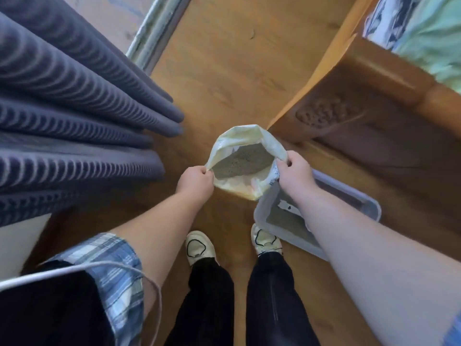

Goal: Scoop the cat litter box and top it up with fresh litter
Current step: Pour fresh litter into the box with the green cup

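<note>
Left hand (195, 179), right hand (295, 172) pinched on opposite rims of litter bag (239, 138) (litter box (260, 216) half behind forearm (331, 221))

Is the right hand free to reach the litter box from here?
Probably not yet: the right hand pinches the bag rim, the left hand the other side. The box lies uncovered on the floor below that arm; letting go should free the way.
</note>
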### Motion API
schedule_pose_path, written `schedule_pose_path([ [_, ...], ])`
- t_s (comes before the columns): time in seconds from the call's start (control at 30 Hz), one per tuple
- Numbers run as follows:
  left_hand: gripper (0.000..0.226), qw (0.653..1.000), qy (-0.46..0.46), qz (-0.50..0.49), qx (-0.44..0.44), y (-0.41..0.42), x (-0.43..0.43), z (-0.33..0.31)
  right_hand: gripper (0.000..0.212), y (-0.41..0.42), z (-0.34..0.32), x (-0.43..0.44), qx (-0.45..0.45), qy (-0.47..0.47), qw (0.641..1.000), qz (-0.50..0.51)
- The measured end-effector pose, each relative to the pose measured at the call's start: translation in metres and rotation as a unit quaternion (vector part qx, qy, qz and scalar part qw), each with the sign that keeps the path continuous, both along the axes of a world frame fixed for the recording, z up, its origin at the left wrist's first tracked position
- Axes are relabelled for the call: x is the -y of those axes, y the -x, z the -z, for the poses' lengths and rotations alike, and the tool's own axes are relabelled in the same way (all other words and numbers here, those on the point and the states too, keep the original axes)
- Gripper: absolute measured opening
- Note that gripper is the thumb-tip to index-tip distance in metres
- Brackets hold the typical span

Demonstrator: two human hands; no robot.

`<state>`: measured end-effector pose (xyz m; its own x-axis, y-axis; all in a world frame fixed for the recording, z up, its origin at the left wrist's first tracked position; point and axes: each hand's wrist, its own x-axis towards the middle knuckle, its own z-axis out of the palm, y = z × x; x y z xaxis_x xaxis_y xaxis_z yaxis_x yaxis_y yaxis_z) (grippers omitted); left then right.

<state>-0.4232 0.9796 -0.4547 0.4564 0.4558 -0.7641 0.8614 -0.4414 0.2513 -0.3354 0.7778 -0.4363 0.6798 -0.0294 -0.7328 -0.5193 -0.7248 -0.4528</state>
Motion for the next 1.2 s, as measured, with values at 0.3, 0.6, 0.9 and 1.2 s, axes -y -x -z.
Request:
schedule_pose_path([
  [0.3, 0.048, 0.999, 0.031, 0.013, -0.043, 0.021, 0.013, 0.048, 0.026, 0.007, 0.064, -0.010, -0.056, 0.070, 0.991, -0.098],
  [0.6, 0.064, 0.981, -0.073, 0.178, -0.028, 0.044, 0.017, -0.214, 0.049, 0.019, -0.179, -0.014, -0.013, 0.073, 0.980, -0.183],
  [0.9, 0.060, 0.970, -0.195, 0.074, 0.123, 0.104, 0.031, -0.490, 0.054, 0.045, -0.487, -0.019, 0.156, 0.000, 0.921, -0.358],
  [1.2, 0.059, 0.936, -0.296, -0.118, 0.149, 0.249, 0.035, -0.604, 0.056, 0.149, -0.630, -0.074, 0.278, -0.138, 0.749, -0.585],
])
